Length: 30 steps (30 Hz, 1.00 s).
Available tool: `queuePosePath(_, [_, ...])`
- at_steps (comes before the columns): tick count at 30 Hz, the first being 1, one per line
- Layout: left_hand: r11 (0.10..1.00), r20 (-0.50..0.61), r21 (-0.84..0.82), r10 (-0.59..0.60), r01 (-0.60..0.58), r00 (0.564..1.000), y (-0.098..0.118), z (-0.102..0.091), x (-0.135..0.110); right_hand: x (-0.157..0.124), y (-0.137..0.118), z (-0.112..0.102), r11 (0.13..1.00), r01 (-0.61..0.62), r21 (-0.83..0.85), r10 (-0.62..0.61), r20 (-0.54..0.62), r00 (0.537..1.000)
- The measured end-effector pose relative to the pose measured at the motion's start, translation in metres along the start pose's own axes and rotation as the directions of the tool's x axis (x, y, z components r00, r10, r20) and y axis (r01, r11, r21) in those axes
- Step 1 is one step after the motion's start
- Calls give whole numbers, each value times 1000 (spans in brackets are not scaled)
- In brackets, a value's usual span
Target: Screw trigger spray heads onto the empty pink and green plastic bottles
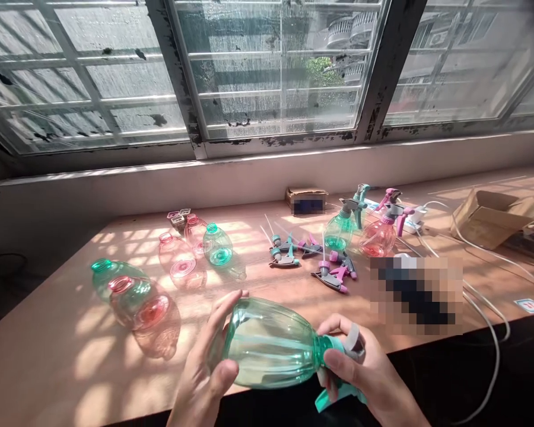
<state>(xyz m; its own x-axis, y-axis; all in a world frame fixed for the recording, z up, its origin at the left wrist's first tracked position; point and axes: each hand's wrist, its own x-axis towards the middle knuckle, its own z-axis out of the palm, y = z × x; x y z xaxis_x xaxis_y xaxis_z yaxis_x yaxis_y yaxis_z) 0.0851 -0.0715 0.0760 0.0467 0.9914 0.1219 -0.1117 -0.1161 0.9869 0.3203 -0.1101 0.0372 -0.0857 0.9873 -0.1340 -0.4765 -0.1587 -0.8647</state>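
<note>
You are holding a green spray bottle (271,344) sideways between both hands, just above the near edge of the wooden table (48,367). Your left hand (204,379) is cupping the bottle's base, fingers spread wide around it with the thumb lying across the front. Your right hand (369,379) is closing around the grey-and-teal trigger head (345,356) sitting at the bottle's neck.

Just beyond your left hand, an empty pink bottle (151,311) is lying against an empty green bottle (104,276). Ahead of your right hand, loose trigger heads (329,273) are lying on the table, and further out a finished green sprayer (340,228) and a finished pink sprayer (380,234) are standing side by side. Out past your right hand's outer side, a white cable (485,302) is trailing towards a cardboard box (489,216).
</note>
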Motion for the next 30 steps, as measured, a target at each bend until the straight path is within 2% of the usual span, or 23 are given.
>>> queuePosePath(2, [999,68,37,23,-25,997,4,-3,-9,-2,-4,2,1000,4,-31,-5,-38,999])
queuePosePath(5, [992,142,32,120,-126,983,12,-2,-23,-3,-7,2,999,-17,-42,15,-51,999])
queuePosePath(9, [976,104,-46,219,-215,970,18,6,-29,-2,-3,1,998,-60,-16,60,43,997])
queuePosePath(14, [971,0,-83,227,-226,974,11,12,-16,-1,2,6,999,-20,26,18,72,997])
queuePosePath(18, [983,39,-94,165,-160,986,2,9,-3,-4,1,11,999,51,12,-51,-15,999])
queuePosePath(22, [996,59,34,80,-82,995,-1,2,0,-2,-1,10,996,84,-27,-87,-127,988])
queuePosePath(25, [991,121,119,45,-60,992,-2,-1,-5,2,-2,6,994,96,-48,-103,-148,984])
queuePosePath(27, [991,162,103,70,-88,984,-2,1,-8,4,-2,4,995,84,-52,-91,-132,987])
queuePosePath(30, [983,134,-79,176,-166,975,-1,7,-7,6,-1,4,998,54,-42,-58,-88,994])
